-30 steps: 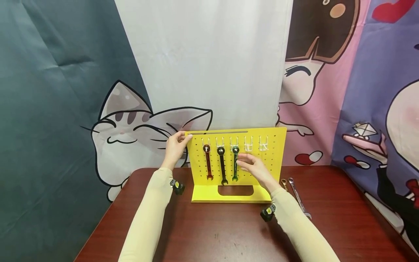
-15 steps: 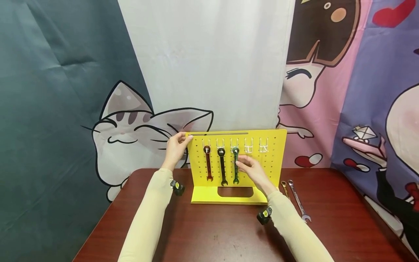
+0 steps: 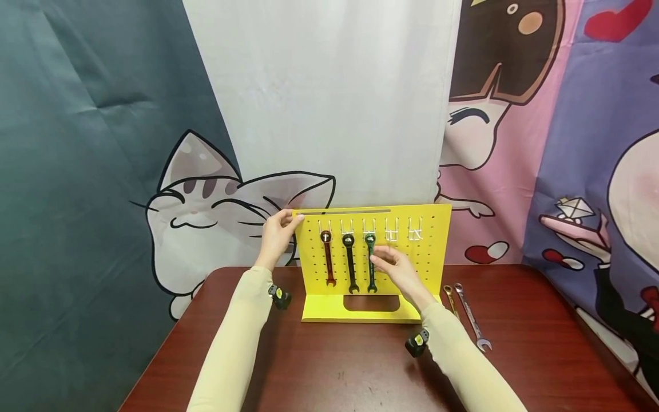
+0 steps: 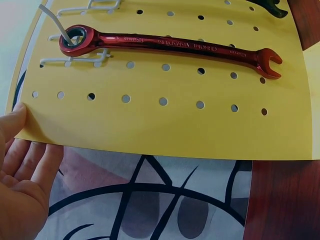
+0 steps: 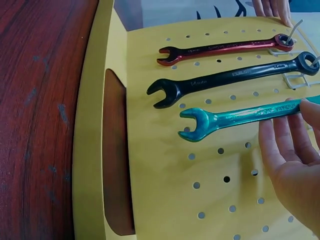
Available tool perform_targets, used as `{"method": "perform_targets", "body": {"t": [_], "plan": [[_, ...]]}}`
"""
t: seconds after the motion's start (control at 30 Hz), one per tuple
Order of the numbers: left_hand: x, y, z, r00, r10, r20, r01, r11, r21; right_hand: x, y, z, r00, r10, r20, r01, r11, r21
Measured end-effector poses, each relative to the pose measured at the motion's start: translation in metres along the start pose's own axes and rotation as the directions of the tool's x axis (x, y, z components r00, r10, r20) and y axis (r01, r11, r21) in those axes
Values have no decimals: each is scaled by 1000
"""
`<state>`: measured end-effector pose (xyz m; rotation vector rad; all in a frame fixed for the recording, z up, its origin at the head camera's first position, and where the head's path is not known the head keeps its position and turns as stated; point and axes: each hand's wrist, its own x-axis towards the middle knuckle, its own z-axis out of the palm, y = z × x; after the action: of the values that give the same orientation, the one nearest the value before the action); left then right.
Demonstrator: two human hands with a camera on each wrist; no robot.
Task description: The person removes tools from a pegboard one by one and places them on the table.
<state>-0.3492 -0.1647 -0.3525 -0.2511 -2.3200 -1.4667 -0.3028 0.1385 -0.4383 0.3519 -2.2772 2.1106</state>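
Note:
My left hand [image 3: 277,236] grips the upper left edge of a yellow pegboard [image 4: 150,130], thumb in front and fingers behind. With my right hand [image 3: 401,272] I pinch a green combination wrench [image 5: 240,116] around its shank, and its open end points down. The ring end of that wrench lies at the third white hook; whether the hook passes through it is hard to tell. A red wrench [image 4: 175,46] hangs by its ring on the leftmost hook. Beside it hangs a black wrench [image 5: 235,77], between the red and green ones.
Two more white hooks [image 3: 391,230] stick out right of the green wrench. A gold wrench [image 3: 452,300] and a silver wrench [image 3: 471,317] lie on the brown table [image 3: 340,366] to the right, the gold one partly behind my right sleeve. A printed curtain hangs behind.
My right hand has moved slightly left and now pinches the green wrench, whose lower end has shifted a little. The left hand keeps its grip on the pegboard.

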Motion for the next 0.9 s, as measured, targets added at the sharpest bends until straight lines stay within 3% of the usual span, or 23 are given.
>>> {"method": "perform_targets", "body": {"t": [0.4,0.9], "plan": [[1,1,-2,1000,-1,0,1,1000,9,-14,-14,0,998,-56,8,56,998,-33],[0,1,-1,1000,-23,5,23,999,21,-35,-49,-15,988,-152,-2,152,987,-45]]}}
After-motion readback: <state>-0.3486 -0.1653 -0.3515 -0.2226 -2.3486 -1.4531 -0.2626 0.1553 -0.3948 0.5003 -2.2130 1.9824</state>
